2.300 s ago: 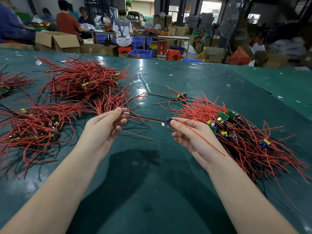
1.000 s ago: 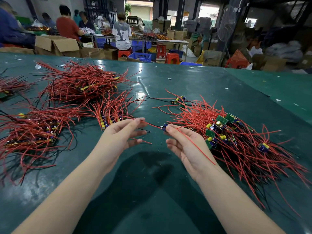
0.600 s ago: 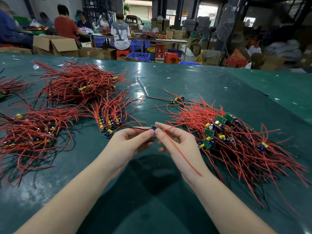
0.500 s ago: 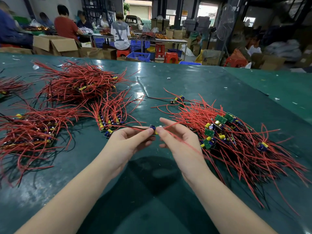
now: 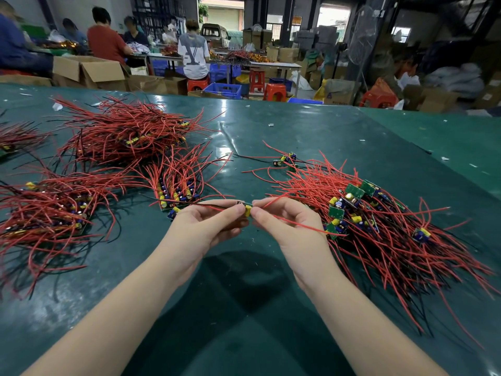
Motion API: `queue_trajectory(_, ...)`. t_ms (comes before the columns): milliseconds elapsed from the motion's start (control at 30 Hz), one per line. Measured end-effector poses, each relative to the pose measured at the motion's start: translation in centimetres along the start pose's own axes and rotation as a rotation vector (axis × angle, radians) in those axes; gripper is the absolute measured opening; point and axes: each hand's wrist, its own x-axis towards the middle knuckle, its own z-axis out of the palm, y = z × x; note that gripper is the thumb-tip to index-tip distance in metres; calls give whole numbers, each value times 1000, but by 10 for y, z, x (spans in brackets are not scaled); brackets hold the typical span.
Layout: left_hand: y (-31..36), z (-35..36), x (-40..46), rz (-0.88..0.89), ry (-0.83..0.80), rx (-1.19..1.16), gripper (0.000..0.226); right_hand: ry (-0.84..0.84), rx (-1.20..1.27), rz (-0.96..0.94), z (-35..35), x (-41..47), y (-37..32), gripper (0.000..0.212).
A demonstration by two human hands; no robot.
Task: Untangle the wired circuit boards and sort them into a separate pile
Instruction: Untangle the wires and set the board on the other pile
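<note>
A small circuit board point(image 5: 246, 209) with a yellow part and red and black wires is pinched between both hands above the green table point(image 5: 244, 308). My left hand point(image 5: 206, 229) grips its left side, with the wires running leftward. My right hand point(image 5: 288, 223) pinches its right side, and one red wire trails right. A tangled heap of wired boards point(image 5: 379, 221) lies to the right. A small neat row of boards point(image 5: 177, 191) lies just left of my left hand.
Larger red-wire piles lie at the far left point(image 5: 46, 213) and back left point(image 5: 122, 134). A couple of loose boards point(image 5: 286, 160) sit behind the right heap. Beyond the table's far edge are cardboard boxes point(image 5: 89, 71), stools and several seated people.
My hands have come together from apart; the left hand slid along the wires up to the board. Since half a second ago the board has turned so its yellow part shows.
</note>
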Motion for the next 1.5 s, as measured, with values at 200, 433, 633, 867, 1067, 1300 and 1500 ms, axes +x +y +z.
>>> queue_trajectory(200, 0, -3, 1, -25, -29, -28, 35, 9, 166, 143, -1, 1, -1, 15)
queue_trajectory(433, 3, -4, 1, -98, -69, -141, 15, -80, 426, 258, -1, 2, -10, 14)
queue_trajectory(633, 7, -5, -1, -147, -117, -176, 17, -79, 516, 354, -1, 2, -12, 16)
queue_trajectory(867, 3, -3, -1, -55, -84, -111, 20, -19, 500, 426, -2, 3, -12, 18)
queue_trajectory(1067, 2, 0, -4, 104, -36, 1, 32, 33, 425, 394, -3, 3, -12, 24)
queue_trajectory(1300, 3, 1, -5, 181, -19, 80, 26, 43, 457, 436, -3, 4, -11, 19)
queue_trajectory(1500, 4, 1, -4, 93, -11, 7, 33, 23, 327, 328, -4, 3, -13, 18)
